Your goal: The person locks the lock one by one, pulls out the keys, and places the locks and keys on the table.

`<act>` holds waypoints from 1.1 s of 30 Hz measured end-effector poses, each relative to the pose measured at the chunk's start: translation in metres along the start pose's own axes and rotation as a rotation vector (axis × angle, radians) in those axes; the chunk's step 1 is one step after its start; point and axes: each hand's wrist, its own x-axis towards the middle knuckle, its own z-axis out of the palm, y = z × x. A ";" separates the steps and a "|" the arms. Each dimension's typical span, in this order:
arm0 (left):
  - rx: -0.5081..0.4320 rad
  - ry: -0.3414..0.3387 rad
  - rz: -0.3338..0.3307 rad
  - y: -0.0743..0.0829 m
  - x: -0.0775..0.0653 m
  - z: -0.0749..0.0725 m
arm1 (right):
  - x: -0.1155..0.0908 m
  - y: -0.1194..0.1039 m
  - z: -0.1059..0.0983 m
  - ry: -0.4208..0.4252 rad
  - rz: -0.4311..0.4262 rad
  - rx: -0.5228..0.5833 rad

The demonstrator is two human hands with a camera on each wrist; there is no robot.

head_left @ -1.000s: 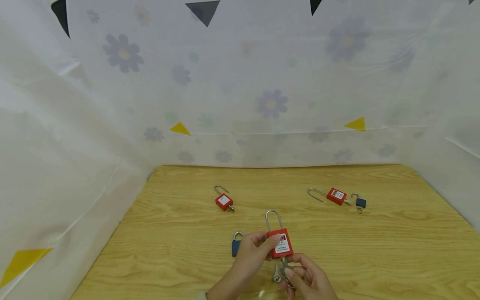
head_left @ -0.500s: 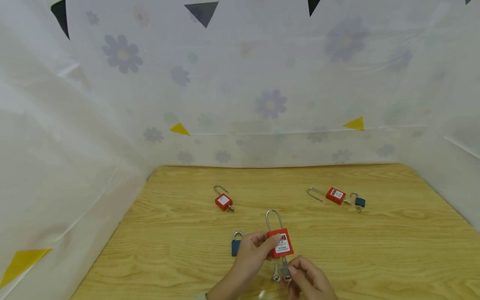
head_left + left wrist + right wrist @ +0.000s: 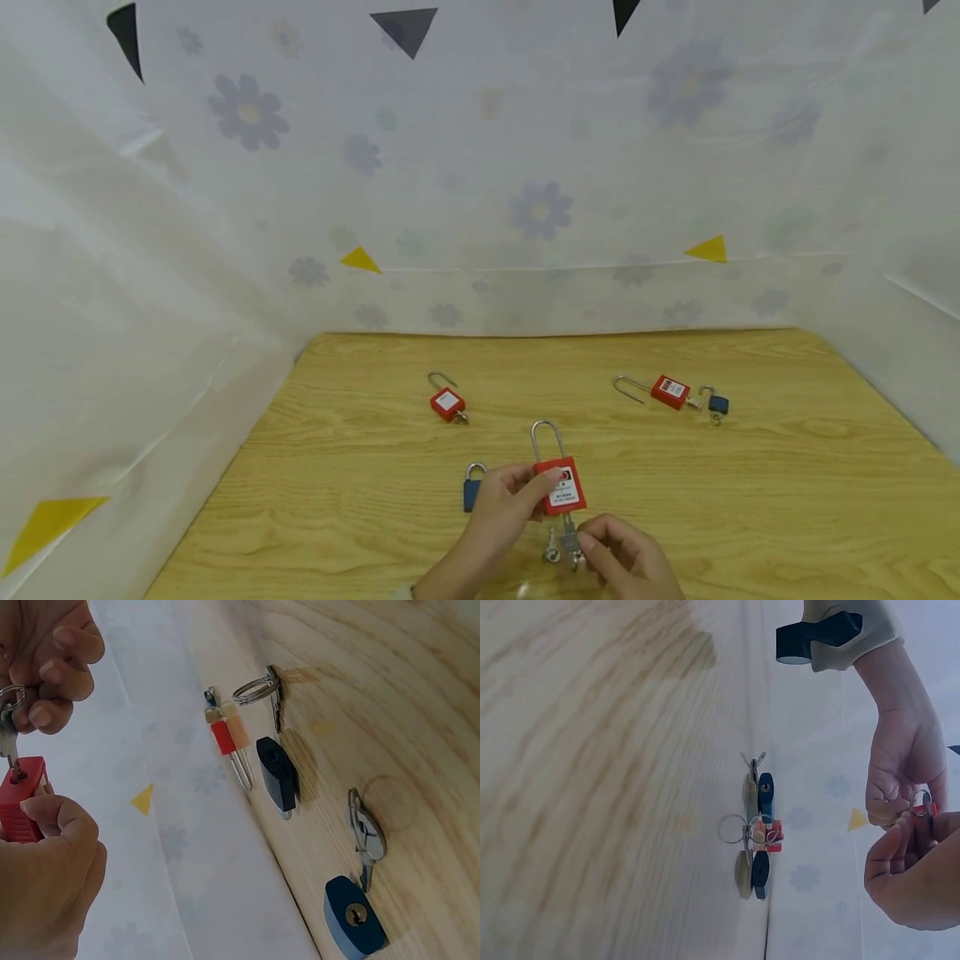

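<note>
Above the table, my left hand (image 3: 506, 517) grips the body of a red padlock (image 3: 564, 493) with a white label, thumb across its front. The long steel shackle points up. A key (image 3: 568, 533) sticks out of the padlock's underside, its blade in the keyhole in the left wrist view. My right hand (image 3: 630, 558) pinches the key's head between thumb and forefinger at its right edge. A ring (image 3: 13, 694) hangs from that key. Another small key (image 3: 552, 548) shows just left of it. Partly behind my left hand stands a blue padlock (image 3: 472, 496).
On the wooden table (image 3: 337, 500), a red padlock (image 3: 447, 404) lies open at back left. Another red padlock (image 3: 671, 392) lies open at back right, beside a small blue padlock (image 3: 718, 405). A white flowered sheet (image 3: 465, 208) walls the back and sides.
My right thumb has slid off the front of the key to its right edge, uncovering the key's head. The left hand and red padlock hold their place.
</note>
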 end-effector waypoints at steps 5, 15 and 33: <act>0.029 0.018 -0.012 -0.001 0.000 0.000 | 0.001 0.001 0.000 -0.018 -0.010 -0.007; 0.027 -0.011 0.006 0.000 0.002 -0.002 | -0.001 -0.003 0.003 0.055 0.023 -0.017; 0.054 0.006 -0.002 -0.001 0.007 0.000 | -0.001 -0.008 0.007 0.121 0.044 -0.050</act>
